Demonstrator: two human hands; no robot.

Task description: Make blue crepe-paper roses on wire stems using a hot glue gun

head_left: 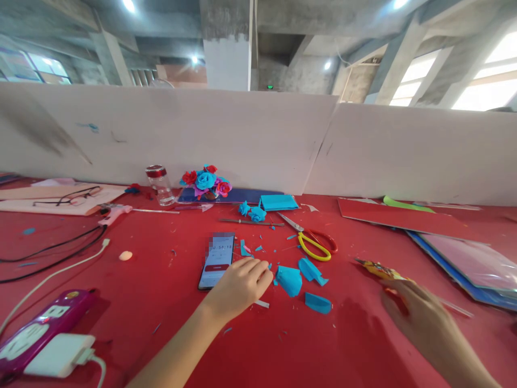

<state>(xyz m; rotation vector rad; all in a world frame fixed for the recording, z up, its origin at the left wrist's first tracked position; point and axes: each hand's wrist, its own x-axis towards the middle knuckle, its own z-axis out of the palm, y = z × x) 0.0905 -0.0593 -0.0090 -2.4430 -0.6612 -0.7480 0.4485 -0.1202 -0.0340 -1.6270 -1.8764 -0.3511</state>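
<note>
My left hand (242, 283) is above the red table beside a phone (218, 258), its fingers curled together. A bit of blue shows at its fingertips, but what they hold, if anything, is hidden. Right by them lies a cupped blue crepe-paper petal (289, 281), with more blue paper pieces (311, 269) and a curved petal (318, 303) to its right. Toward the right side, my right hand (420, 312) is closed over the back of a yellow tool with a dark pointed tip (379, 269); the hand covers much of it.
Scissors (315, 245) with yellow and red handles lie open behind the petals. Farther back are blue paper roses (257, 214), folded blue paper (278, 202), a paper bouquet (207, 182) and a jar (161, 188). Leftward are a pink glue gun (115, 214) and power strip (60, 312); sheets (472, 258) lie right.
</note>
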